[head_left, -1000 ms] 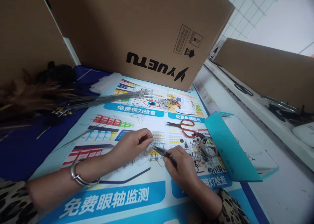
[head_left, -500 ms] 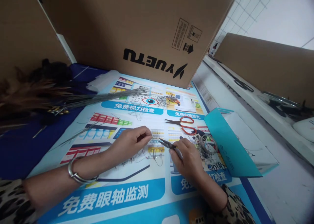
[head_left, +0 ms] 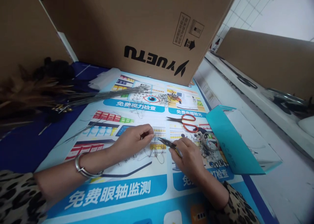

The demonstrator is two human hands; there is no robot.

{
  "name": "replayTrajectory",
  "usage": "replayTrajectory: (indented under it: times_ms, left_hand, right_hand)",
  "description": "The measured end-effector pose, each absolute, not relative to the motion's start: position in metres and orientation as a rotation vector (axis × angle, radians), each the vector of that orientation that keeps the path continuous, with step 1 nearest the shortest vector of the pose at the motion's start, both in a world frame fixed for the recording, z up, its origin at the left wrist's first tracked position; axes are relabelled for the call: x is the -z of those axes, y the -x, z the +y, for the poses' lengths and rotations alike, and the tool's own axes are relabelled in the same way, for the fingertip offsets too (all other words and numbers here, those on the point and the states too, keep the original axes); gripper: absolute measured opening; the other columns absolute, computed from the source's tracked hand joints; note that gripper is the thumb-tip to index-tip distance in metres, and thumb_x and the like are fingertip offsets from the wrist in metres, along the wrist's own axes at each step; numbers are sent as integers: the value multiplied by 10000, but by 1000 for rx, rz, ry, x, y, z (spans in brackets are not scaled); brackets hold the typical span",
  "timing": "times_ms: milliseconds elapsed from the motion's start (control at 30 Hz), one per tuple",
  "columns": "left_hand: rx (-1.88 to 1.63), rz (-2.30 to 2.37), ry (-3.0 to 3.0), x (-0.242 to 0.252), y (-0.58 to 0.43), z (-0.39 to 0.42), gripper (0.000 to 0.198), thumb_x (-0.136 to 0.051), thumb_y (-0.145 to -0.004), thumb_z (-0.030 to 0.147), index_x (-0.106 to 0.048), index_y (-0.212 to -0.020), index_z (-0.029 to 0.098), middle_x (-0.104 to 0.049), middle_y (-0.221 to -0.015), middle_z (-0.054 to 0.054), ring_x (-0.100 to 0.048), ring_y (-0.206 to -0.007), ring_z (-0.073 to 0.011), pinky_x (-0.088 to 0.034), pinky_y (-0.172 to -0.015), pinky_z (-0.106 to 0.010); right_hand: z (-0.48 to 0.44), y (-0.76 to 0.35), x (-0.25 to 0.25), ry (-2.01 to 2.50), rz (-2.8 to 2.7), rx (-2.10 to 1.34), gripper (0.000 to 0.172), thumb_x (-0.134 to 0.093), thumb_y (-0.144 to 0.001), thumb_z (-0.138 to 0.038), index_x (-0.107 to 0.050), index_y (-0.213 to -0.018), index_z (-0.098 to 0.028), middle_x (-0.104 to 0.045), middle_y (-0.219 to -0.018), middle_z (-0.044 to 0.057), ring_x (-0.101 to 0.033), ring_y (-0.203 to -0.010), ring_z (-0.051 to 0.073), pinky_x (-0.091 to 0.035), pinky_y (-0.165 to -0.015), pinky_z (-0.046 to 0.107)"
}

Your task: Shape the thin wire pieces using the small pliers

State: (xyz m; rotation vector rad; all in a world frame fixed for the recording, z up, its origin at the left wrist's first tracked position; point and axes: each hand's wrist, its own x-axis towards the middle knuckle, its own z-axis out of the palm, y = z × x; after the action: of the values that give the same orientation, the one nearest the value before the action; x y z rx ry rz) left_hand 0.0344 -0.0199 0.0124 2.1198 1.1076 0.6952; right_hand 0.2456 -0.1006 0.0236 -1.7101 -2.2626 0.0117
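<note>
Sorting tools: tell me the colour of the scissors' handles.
Red handles on the scissors, seen best in the head view.

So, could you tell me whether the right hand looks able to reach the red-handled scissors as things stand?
Probably yes: the scissors lie flat on the poster beyond the right hand, with nothing between them. That hand is gripping pliers, so it would likely need to put them down first.

both forearms reach in from the near edge. the left hand (head_left: 133,140) lies knuckles up, thumb and forefinger pinched together; the right hand (head_left: 188,157) is curled closed just right of it.
</note>
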Motion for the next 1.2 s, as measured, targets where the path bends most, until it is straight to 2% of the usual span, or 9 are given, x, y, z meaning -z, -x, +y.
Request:
replayTrajectory:
  times_ms: [367, 833, 1200]
  left_hand:
    - [-804, 1065, -2214, -8, -41, -23, 152, -436, -834, 201, -524, -712, 177, -508, -665, 25, -450, -605, -117, -320, -564, -235]
    - [-783, 1058, -1996, -10, -39, -23, 163, -444, -865, 312, -491, -758, 198, -514, -639, 45, -458, -580, -119, -344, -549, -223]
    - [-860, 1041, -2199, -8, -39, -23, 130, -455, -858, 245, -530, -773, 180, -554, -707, 7, -489, -629, -128, -363, -589, -240]
  right_hand:
    - [-104, -242, -25, 1685, -2282, 33, 188, -463, -870, -300, -589, -909, -165, -572, -845, 82, -522, -841, 203, -401, -724, 304]
    - [-104, -247, -19, 1664, -2219, -77, 180, -504, -838, -293, -587, -936, -167, -571, -869, 75, -529, -830, 203, -420, -715, 302]
    - [-102, -245, -19, 1609, -2240, -40, 176, -498, -846, -288, -588, -933, -164, -568, -846, 70, -527, -821, 199, -420, -712, 303]
